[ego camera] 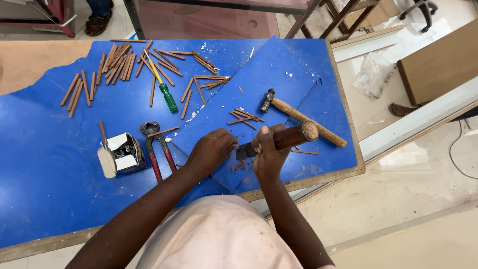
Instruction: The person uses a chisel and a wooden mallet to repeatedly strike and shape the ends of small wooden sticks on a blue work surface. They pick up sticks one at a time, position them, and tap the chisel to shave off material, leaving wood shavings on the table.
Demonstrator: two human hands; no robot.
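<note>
My right hand (267,154) grips a chisel (291,137) by its round brown wooden handle, the flat blade pointing left toward my left hand (211,149). The fingers of my left hand are closed on something small at the blade's edge, too small to make out. Reddish wood shavings (240,167) lie on the blue sheet (269,74) just below the blade. A ball-peen hammer (298,115) with a wooden handle lies just beyond the chisel.
Red-handled pincers (155,144) and an open box of small nails (122,153) sit left of my hands. A green-handled screwdriver (164,89) and several thin brown wooden sticks (117,62) lie further back. The table's right edge (348,119) drops to the floor.
</note>
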